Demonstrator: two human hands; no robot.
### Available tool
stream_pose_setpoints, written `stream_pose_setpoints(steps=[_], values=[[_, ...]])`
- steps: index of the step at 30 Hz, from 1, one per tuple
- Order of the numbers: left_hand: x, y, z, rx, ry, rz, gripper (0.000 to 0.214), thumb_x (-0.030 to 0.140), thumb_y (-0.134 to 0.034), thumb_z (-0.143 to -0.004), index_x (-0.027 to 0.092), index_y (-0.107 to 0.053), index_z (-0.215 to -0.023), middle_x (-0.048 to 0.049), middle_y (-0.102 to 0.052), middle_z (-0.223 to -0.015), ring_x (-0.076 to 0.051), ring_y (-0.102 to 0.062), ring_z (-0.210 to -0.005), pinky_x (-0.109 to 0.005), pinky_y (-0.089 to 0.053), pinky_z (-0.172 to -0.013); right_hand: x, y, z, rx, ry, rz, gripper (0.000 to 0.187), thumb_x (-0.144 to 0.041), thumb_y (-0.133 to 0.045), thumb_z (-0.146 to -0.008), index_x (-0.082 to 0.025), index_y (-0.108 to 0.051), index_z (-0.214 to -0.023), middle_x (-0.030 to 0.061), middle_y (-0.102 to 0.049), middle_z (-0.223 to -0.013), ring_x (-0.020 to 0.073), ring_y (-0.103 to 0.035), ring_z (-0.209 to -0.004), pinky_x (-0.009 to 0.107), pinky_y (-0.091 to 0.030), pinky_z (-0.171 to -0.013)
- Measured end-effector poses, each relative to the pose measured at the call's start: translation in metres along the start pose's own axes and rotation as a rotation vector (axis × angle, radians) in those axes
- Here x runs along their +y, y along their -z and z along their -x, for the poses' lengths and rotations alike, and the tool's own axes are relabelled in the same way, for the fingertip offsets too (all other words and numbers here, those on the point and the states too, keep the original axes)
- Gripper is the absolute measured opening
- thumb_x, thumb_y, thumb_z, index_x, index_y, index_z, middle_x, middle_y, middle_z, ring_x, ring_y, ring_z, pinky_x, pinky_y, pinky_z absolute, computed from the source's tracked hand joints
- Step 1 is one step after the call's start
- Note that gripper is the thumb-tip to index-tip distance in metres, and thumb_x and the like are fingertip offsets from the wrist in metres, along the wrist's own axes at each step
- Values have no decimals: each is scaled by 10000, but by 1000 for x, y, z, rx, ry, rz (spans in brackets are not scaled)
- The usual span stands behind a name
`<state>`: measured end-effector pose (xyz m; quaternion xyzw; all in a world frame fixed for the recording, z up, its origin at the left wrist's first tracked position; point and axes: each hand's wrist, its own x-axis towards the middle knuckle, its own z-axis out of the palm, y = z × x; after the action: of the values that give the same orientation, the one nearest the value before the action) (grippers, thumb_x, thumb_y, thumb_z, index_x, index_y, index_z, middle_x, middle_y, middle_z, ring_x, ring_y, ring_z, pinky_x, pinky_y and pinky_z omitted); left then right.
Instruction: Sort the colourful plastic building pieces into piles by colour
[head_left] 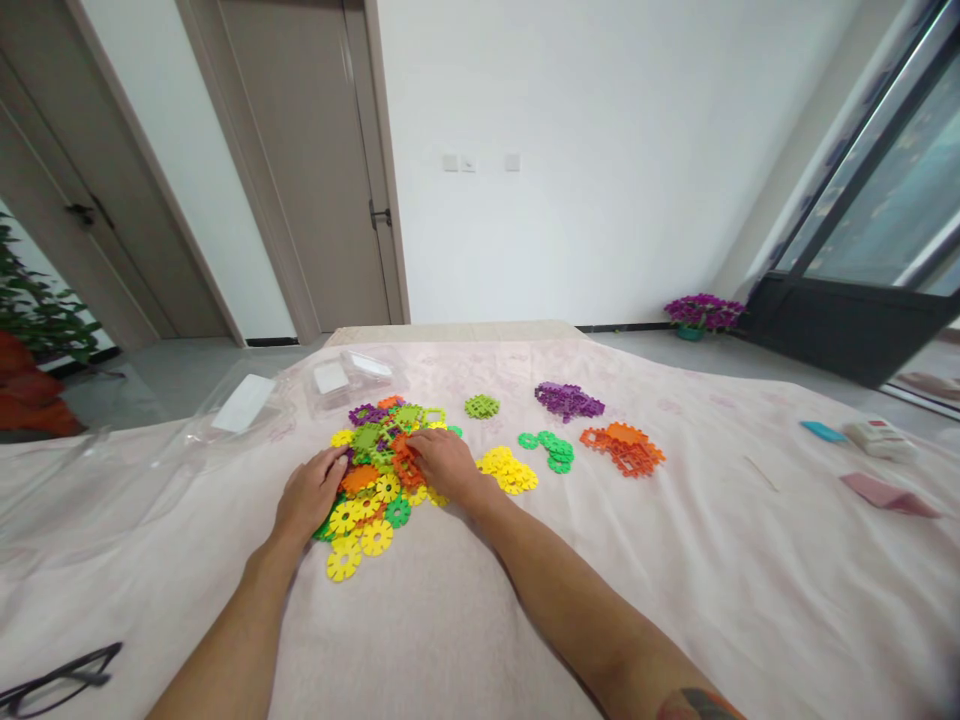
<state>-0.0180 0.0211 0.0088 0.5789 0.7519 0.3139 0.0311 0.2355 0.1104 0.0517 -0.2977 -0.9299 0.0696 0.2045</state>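
Note:
A mixed pile of flat plastic interlocking pieces point(365, 508) in yellow, green, orange and purple lies on the cloth. My left hand point(309, 492) rests against the pile's left side with its fingers stretched out, touching pieces there. On the pile's right side, my right hand point(448, 466) has its fingers closed on an orange plastic piece point(406, 462). Its thumb side is partly hidden. To the right lie sorted groups: light green pieces point(481, 406), yellow pieces point(510, 471), green pieces point(556, 450), purple pieces point(568, 400) and orange pieces point(625, 449).
Clear plastic containers point(244, 405) stand at the left on the pale pink cloth point(720, 570). Black-framed glasses point(64, 680) lie at the lower left. Far right are a white box point(879, 438), a blue item point(823, 431) and a pink cloth piece point(889, 494).

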Motion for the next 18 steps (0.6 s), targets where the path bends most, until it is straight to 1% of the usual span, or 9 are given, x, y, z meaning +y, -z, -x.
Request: stream_pose_setpoints(steps=[2, 4, 6, 8, 10, 13, 15, 18], values=[[0, 0, 0, -6, 5, 0, 571, 511, -327, -966, 178, -656, -1293, -91, -643, -1382, -265, -587, -1273, -427, -423, -1116, -2, 2, 0, 12, -40, -3, 263, -255, -500, -997, -241, -674, -1194, 77, -721, -1127, 211, -630, -1081, 305, -423, -950], [-1, 0, -1, -19, 3, 1, 573, 512, -326, -967, 176, -650, -1301, -93, -639, -1387, -265, -582, -1275, -428, -415, -1121, -3, 6, 0, 61, -107, -39, 282, -297, -460, -1023, -244, -675, -1198, 76, -726, -1106, 206, -639, -1052, 297, -432, -927], [-2, 0, -1, -28, -3, 5, 574, 510, -328, -967, 172, -645, -1305, -97, -636, -1389, -264, -576, -1281, -425, -410, -1123, 1, 14, 1, 128, -204, -97, 313, -304, -451, -1023, -245, -652, -1256, 70, -725, -1143, 203, -643, -1057, 290, -443, -917], [-5, -1, -1, -30, -8, 9, 570, 514, -332, -967, 180, -643, -1308, -93, -638, -1388, -262, -575, -1282, -424, -412, -1121, 11, 25, 2, 186, -338, -143, 381, -280, -472, -1000, -237, -592, -1359, 65, -731, -1147, 205, -653, -1038, 293, -458, -900], [-7, -2, -2, -32, -8, 11, 572, 523, -335, -968, 185, -641, -1313, -92, -639, -1386, -262, -578, -1278, -422, -418, -1114, 28, 41, 4, 224, -458, -173, 438, -245, -492, -967, -217, -568, -1397, 63, -740, -1120, 203, -663, -1005, 292, -467, -888], [-9, -3, -2, -44, 4, 3, 589, 537, -328, -970, 182, -639, -1322, -98, -637, -1388, -272, -588, -1262, -427, -427, -1101, 64, 69, 14, 250, -572, -206, 399, -195, -505, -918, -197, -666, -1283, 55, -747, -1095, 185, -666, -982, 267, -468, -887], [-10, -3, -2, -42, 6, -3, 589, 537, -327, -970, 184, -645, -1318, -97, -643, -1380, -276, -594, -1255, -428, -433, -1094, 90, 88, 26, 289, -661, -195, 382, -192, -507, -902, -197, -701, -1231, 53, -752, -1073, 181, -670, -967, 259, -471, -881], [-12, -3, -3, -29, -8, -3, 575, 534, -347, -960, 189, -664, -1294, -85, -662, -1355, -268, -608, -1236, -406, -450, -1079, 124, 111, 51, 402, -829, -125, 400, -200, -484, -896, -198, -705, -1231, 68, -745, -1104, 199, -667, -1019, 274, -470, -903]])
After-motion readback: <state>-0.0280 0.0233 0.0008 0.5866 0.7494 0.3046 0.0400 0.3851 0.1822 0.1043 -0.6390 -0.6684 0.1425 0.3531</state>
